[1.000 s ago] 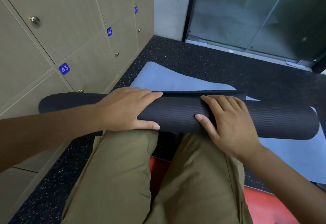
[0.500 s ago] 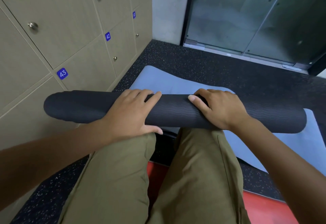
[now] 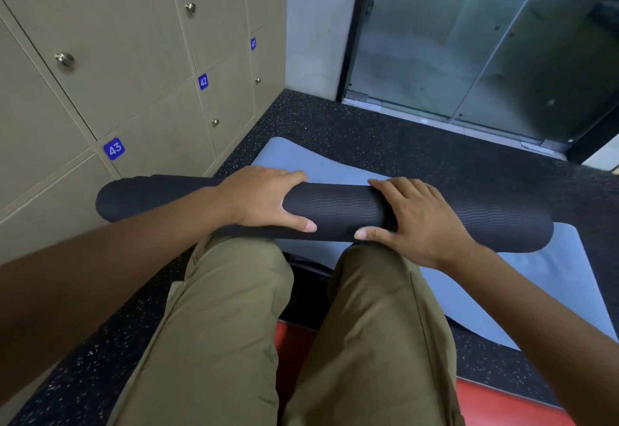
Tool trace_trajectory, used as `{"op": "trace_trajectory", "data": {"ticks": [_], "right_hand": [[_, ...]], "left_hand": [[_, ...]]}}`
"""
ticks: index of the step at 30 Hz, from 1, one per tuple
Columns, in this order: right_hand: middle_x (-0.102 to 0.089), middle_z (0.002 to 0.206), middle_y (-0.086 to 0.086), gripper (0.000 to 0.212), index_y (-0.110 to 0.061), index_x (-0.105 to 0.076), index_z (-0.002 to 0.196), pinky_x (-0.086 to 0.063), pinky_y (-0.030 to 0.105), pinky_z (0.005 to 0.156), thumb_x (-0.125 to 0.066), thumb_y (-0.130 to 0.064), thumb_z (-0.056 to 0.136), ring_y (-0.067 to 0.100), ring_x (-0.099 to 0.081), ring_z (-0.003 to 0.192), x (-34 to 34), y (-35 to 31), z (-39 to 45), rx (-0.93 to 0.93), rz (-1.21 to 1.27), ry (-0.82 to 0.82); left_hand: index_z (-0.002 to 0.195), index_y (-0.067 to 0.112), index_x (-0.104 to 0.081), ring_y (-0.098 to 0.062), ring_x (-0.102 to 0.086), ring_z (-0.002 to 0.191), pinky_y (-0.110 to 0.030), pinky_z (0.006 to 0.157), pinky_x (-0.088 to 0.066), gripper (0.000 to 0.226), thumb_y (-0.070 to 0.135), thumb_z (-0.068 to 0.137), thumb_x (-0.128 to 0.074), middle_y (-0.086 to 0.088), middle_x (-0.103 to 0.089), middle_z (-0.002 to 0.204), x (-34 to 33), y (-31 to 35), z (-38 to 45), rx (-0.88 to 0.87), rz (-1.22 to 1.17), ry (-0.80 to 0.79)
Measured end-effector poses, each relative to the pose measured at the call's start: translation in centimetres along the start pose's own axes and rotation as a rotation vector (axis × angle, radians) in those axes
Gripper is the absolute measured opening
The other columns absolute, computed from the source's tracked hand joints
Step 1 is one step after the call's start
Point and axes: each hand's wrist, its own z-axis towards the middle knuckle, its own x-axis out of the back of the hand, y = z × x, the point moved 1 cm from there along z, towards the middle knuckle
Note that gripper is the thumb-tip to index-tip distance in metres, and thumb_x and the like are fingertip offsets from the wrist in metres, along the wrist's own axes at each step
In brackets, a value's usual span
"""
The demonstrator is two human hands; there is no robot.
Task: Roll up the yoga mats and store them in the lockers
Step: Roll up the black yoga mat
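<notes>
Head view. Black yoga mat (image 3: pixel 341 206), fully rolled into a tight cylinder, lies crosswise just past the person's knees (image 3: pixel 234 258). Wavy ribbed texture visible on its outer surface. Its left end reaches toward the lockers; its right end lies over the blue mat.

Left hand (image 3: pixel 261 197): draped over the roll left of centre, fingers curved over the top to the far side, thumb on the near side. Grasping the roll.

Right hand (image 3: pixel 415 218): on the roll right of centre, fingers spread and curved over the top, thumb pressed on the near side. Also gripping the roll.

Blue mat (image 3: pixel 301 161): flat and unrolled on the floor beneath the black roll, extending to the right and toward the glass door.

Lockers (image 3: pixel 140 57): beige doors along the left wall, all closed, round metal knobs, blue number tags 41, 42, 43 readable.

Floor (image 3: pixel 402 144): dark speckled rubber. Red surface (image 3: pixel 502 402) under the person's legs at lower right. Glass door (image 3: pixel 485 40) in a dark frame at the far side. Person wears olive trousers.
</notes>
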Motion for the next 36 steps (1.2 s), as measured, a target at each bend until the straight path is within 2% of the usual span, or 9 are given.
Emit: {"op": "trace_trajectory", "data": {"ticks": [9, 12, 16, 20, 24, 27, 30, 32, 36], "right_hand": [[-0.067, 0.112, 0.000, 0.099, -0.023, -0.058, 0.130, -0.044, 0.042, 0.090, -0.022, -0.098, 0.076, 0.025, -0.062, 0.105, -1.9, 0.9, 3.1, 0.020, -0.075, 0.088], [-0.068, 0.107, -0.002, 0.095, -0.028, -0.058, 0.124, -0.046, 0.040, 0.084, -0.021, -0.100, 0.073, 0.025, -0.064, 0.100, -1.4, 1.5, 4.7, 0.007, -0.035, -0.028], [-0.068, 0.106, -0.003, 0.097, -0.034, -0.058, 0.116, -0.051, 0.043, 0.085, -0.023, -0.107, 0.062, 0.024, -0.062, 0.095, -0.9, 2.4, 7.3, -0.087, 0.144, -0.276], [-0.066, 0.107, -0.002, 0.094, -0.033, -0.060, 0.115, -0.049, 0.043, 0.087, -0.027, -0.104, 0.063, 0.023, -0.061, 0.096, -0.6, 2.6, 8.5, -0.110, 0.221, -0.405], [-0.065, 0.113, -0.002, 0.092, -0.033, -0.057, 0.125, -0.046, 0.041, 0.086, -0.032, -0.099, 0.067, 0.023, -0.060, 0.101, -0.7, 2.8, 8.4, -0.100, 0.226, -0.438], [-0.063, 0.125, -0.004, 0.100, -0.035, -0.046, 0.139, -0.047, 0.042, 0.092, -0.046, -0.100, 0.063, 0.024, -0.060, 0.114, -0.7, 3.3, 7.6, -0.042, 0.163, -0.387], [-0.046, 0.150, -0.003, 0.125, -0.033, -0.021, 0.158, -0.038, 0.047, 0.109, -0.063, -0.094, 0.058, 0.026, -0.046, 0.135, -0.8, 4.2, 6.7, 0.051, -0.094, -0.281], [-0.040, 0.154, -0.003, 0.131, -0.036, -0.009, 0.161, -0.033, 0.046, 0.112, -0.070, -0.088, 0.058, 0.026, -0.041, 0.138, -0.6, 4.9, 6.2, 0.042, -0.141, -0.212], [-0.048, 0.146, 0.001, 0.123, -0.033, -0.018, 0.160, -0.035, 0.047, 0.112, -0.076, -0.076, 0.061, 0.028, -0.047, 0.132, 1.6, 5.6, 5.9, 0.010, -0.150, -0.016]], "left_hand": [[0.112, 0.038, -0.052, -0.008, -0.060, 0.089, -0.035, 0.082, -0.050, 0.061, 0.085, 0.074, -0.062, 0.017, -0.061, 0.096, 1.3, -1.1, 2.4, 0.070, -0.160, -0.247], [0.125, 0.040, -0.050, -0.011, -0.061, 0.101, -0.040, 0.090, -0.051, 0.082, 0.093, 0.064, -0.059, 0.017, -0.062, 0.114, 0.9, -1.4, 2.4, 0.053, -0.080, -0.183], [0.151, 0.034, -0.030, -0.020, -0.053, 0.127, -0.042, 0.101, -0.045, 0.110, 0.089, 0.063, -0.065, 0.008, -0.052, 0.142, -0.5, -1.5, 2.1, 0.045, 0.068, -0.055], [0.156, 0.034, -0.022, -0.023, -0.054, 0.122, -0.042, 0.101, -0.044, 0.122, 0.092, 0.057, -0.064, 0.004, -0.054, 0.138, -1.8, -1.7, 2.3, 0.042, 0.175, 0.011], [0.146, 0.035, -0.036, -0.022, -0.061, 0.105, -0.039, 0.088, -0.047, 0.109, 0.093, 0.057, -0.062, 0.006, -0.061, 0.119, -2.2, -1.8, 2.9, 0.042, 0.232, 0.081], [0.142, 0.036, -0.040, -0.021, -0.063, 0.104, -0.037, 0.084, -0.048, 0.102, 0.090, 0.059, -0.064, 0.008, -0.063, 0.116, -1.5, -1.8, 3.4, 0.037, 0.209, 0.094], [0.140, 0.038, -0.043, -0.020, -0.064, 0.102, -0.036, 0.079, -0.047, 0.098, 0.088, 0.059, -0.066, 0.009, -0.064, 0.114, 0.1, -1.7, 3.9, 0.049, 0.187, 0.093], [0.138, 0.039, -0.044, -0.021, -0.064, 0.100, -0.035, 0.077, -0.046, 0.096, 0.087, 0.059, -0.068, 0.009, -0.064, 0.111, 1.4, -1.6, 4.1, 0.048, 0.188, 0.118], [0.135, 0.047, -0.043, -0.018, -0.064, 0.103, -0.036, 0.078, -0.047, 0.092, 0.087, 0.057, -0.068, 0.015, -0.064, 0.114, 4.4, -1.3, 4.0, 0.040, 0.177, 0.185]]}}
